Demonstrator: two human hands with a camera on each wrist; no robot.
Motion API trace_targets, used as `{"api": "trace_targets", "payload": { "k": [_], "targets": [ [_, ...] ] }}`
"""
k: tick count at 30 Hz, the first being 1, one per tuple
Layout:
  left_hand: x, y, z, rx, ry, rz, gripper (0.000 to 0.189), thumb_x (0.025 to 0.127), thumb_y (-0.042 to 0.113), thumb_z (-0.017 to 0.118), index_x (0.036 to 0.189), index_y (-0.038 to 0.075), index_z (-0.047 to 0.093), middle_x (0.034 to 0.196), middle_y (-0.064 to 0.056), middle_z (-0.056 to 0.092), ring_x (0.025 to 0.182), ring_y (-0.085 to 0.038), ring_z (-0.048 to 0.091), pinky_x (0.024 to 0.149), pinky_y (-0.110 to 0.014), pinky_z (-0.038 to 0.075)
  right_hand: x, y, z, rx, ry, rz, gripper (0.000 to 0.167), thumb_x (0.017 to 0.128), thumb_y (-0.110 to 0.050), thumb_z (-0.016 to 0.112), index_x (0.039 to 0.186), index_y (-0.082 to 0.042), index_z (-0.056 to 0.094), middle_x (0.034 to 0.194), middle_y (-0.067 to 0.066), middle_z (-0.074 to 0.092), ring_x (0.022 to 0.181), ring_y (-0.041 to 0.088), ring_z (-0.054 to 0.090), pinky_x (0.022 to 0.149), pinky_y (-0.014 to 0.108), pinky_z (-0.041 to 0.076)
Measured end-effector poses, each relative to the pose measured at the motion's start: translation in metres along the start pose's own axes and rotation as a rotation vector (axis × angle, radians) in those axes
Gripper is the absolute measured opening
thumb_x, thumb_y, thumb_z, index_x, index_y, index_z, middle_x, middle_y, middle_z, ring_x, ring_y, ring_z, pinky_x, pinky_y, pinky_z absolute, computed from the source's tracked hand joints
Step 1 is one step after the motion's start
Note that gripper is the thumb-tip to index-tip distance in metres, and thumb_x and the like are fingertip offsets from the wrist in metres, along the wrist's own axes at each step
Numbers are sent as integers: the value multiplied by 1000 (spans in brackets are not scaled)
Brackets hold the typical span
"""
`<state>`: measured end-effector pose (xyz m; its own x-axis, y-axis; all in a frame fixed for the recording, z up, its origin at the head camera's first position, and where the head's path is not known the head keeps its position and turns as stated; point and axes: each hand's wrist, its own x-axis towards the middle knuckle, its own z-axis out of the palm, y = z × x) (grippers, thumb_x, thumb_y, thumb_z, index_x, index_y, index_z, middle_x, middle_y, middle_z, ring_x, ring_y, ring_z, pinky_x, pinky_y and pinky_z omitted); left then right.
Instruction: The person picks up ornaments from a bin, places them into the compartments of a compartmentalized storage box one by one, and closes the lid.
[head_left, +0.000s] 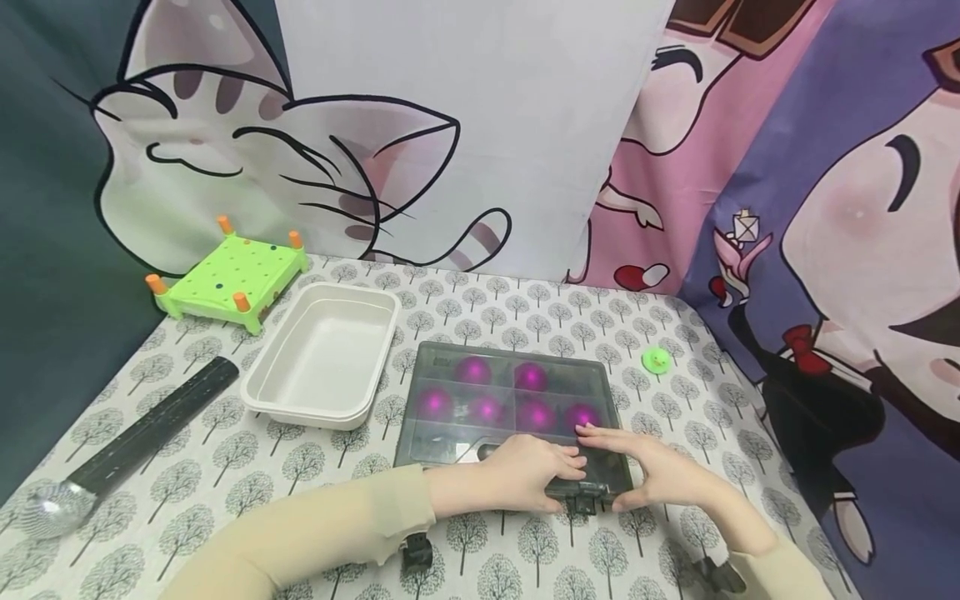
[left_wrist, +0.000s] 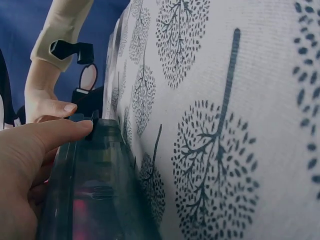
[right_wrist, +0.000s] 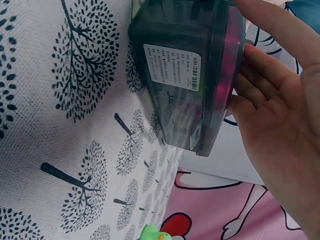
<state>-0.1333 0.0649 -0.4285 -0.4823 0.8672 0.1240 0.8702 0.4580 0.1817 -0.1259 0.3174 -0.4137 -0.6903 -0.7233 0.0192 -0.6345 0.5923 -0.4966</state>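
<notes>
A dark see-through plastic compartment box (head_left: 427,442) lies on the table with its lid down. Several glossy magenta balls (head_left: 487,408) show through the lid in separate compartments. My left hand (head_left: 521,473) holds the box's front edge, fingers over the lid and thumb (left_wrist: 75,129) right at a dark latch (left_wrist: 95,120). At the front right corner my right hand (head_left: 663,473) grips the box, fingertips on the lid and thumb by the front edge. A white printed label (right_wrist: 172,66) is on the box's side in the right wrist view.
Left of the box stands a white plastic basin (head_left: 322,350). Behind it is a lime-green pegged toy table (head_left: 232,275) with orange knobs. A dark tube with a silvery round end (head_left: 142,433) lies at far left. Right of the box sits a small green duck toy (head_left: 656,360).
</notes>
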Motion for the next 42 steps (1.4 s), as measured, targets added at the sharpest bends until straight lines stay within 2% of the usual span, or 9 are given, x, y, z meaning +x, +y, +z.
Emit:
{"api": "trace_targets", "payload": {
  "k": [6,11,16,21,27,33,36,42],
  "targets": [
    [0,1,2,-12,-5,-23,53,76,44,80,125,30,66,134,15,59,126,0,53,97,-21,51,0,-2,3,5,7,6,91,63,-20,87,144,-11,46,150,16,44,131,38,46,97,68,41],
    [3,5,3,-3,10,-36,48,75,42,80,119,29,69,130,13,62,124,-1,56,97,-20,51,0,-4,8,-23,53,13,98,59,-18,88,147,-11,43,150,16,44,128,42,48,95,70,42],
    [6,11,4,36,29,-45,46,72,44,82,114,28,72,127,11,65,120,-4,60,93,-18,52,-1,-5,12,-64,93,28,106,53,-15,90,148,-11,42,151,14,43,131,38,47,97,65,43],
    [6,13,6,37,59,-49,51,70,45,83,115,25,71,126,9,66,118,-5,62,93,-19,52,0,-4,11,-45,84,34,109,52,-16,91,149,-11,40,153,13,41,136,32,43,100,63,41],
    [7,16,10,126,116,-10,58,71,51,81,121,24,68,115,10,70,99,-3,67,81,-15,55,2,-3,9,-20,68,23,107,55,-24,90,149,-11,41,153,13,41,137,27,43,99,64,38],
    [12,21,15,236,183,-10,47,70,54,80,109,28,73,93,16,66,75,2,61,63,-8,50,4,-5,8,-19,59,20,106,56,-25,90,148,-10,41,153,15,40,135,34,44,100,65,37],
    [14,23,18,254,203,-15,46,68,55,81,105,28,74,88,16,63,72,2,59,60,-9,49,3,-4,8,-31,63,13,105,55,-24,90,147,-9,42,151,16,42,135,31,44,99,64,37],
    [15,22,21,243,194,-9,48,67,55,81,107,28,74,90,16,65,72,2,59,61,-8,49,1,-2,8,-46,62,0,103,56,-26,89,146,-8,44,150,16,43,139,17,41,99,63,37]
  ]
}}
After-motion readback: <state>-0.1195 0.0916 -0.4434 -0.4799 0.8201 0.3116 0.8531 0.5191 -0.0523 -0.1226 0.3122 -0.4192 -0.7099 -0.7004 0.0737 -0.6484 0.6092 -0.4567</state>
